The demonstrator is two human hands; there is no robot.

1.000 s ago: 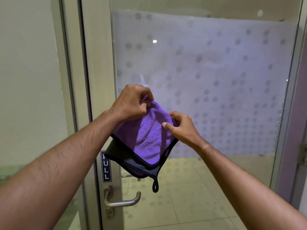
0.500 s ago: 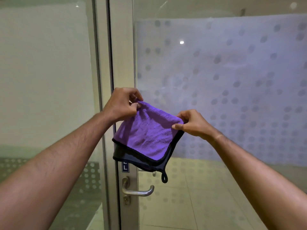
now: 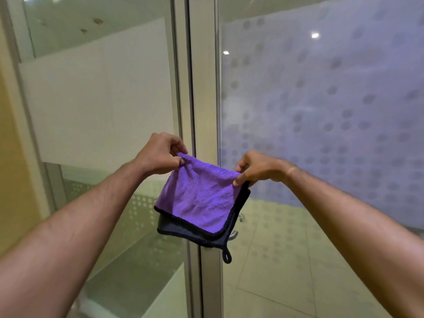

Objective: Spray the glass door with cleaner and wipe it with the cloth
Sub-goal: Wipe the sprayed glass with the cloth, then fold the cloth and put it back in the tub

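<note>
A folded purple cloth [image 3: 199, 198] with black trim and a small hanging loop dangles in front of the door frame. My left hand [image 3: 158, 154] pinches its upper left corner and my right hand [image 3: 257, 168] pinches its upper right corner, holding the top edge stretched between them. The glass door [image 3: 321, 106] fills the right half of the view, with a frosted band patterned with grey dots. No spray bottle is in view.
The pale metal door frame [image 3: 202, 88] runs vertically through the middle. A fixed glass panel [image 3: 103, 106] with a frosted band is on the left. A metal door handle [image 3: 234, 235] is mostly hidden behind the cloth. Tiled floor shows through the lower glass.
My view has swung left, so the door frame now sits in the middle. My hands have moved apart, spreading the cloth's top edge wider.
</note>
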